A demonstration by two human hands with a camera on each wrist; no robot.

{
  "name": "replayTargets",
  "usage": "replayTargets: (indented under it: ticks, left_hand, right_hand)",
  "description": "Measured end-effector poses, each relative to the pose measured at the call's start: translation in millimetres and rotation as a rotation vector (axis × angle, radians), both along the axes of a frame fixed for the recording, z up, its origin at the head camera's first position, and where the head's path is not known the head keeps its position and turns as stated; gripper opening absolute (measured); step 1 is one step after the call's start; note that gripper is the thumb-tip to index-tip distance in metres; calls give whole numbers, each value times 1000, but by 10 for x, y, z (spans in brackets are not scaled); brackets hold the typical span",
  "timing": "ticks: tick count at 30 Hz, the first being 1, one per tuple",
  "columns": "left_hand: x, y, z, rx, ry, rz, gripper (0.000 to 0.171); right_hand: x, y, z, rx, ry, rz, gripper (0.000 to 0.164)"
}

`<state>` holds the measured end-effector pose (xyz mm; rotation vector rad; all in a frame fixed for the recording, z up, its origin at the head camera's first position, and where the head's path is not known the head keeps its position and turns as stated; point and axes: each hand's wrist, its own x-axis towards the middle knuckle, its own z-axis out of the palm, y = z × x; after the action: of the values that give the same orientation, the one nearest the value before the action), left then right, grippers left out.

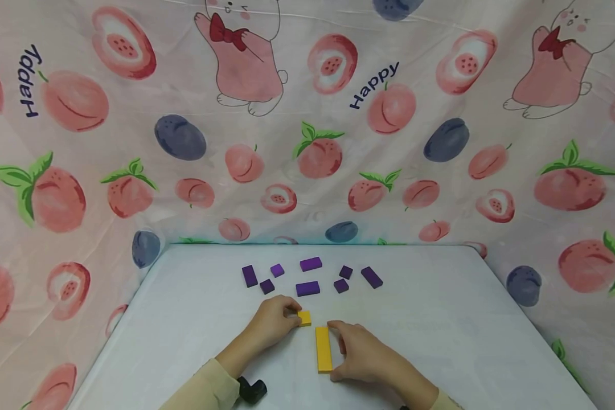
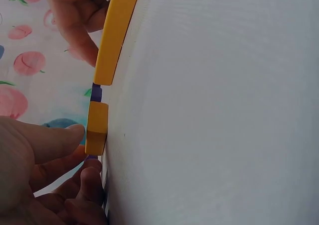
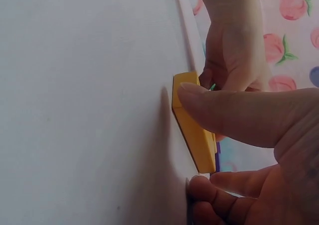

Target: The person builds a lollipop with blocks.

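Observation:
A small yellow block (image 1: 304,318) lies on the white table, its left part between the thumb and forefinger of my left hand (image 1: 274,320). In the left wrist view the thumb meets the near face of that small block (image 2: 97,129). Just right of it, a long yellow block (image 1: 323,349) points away from me. My right hand (image 1: 363,352) holds this long block by its two ends, thumb at the near end and forefinger at the far end. The right wrist view shows the thumb against the long block (image 3: 194,130). A narrow gap separates the two yellow blocks.
Beyond the hands, several purple blocks are scattered, among them a long one (image 1: 307,288), another long one (image 1: 372,277) and a small cube (image 1: 267,286). A black strapped device (image 1: 253,390) sits by the left wrist. Fruit-printed cloth (image 1: 318,193) hangs behind the table (image 1: 441,319).

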<state>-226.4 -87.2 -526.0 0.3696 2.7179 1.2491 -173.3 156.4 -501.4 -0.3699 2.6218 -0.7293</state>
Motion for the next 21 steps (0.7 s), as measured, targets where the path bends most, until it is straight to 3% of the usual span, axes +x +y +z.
replayTargets:
  ticks: [21]
  left_hand:
    - [1,31,-9,-12,25,-45,15]
  right_hand:
    - [25,-41,-50,25,37,-8,92]
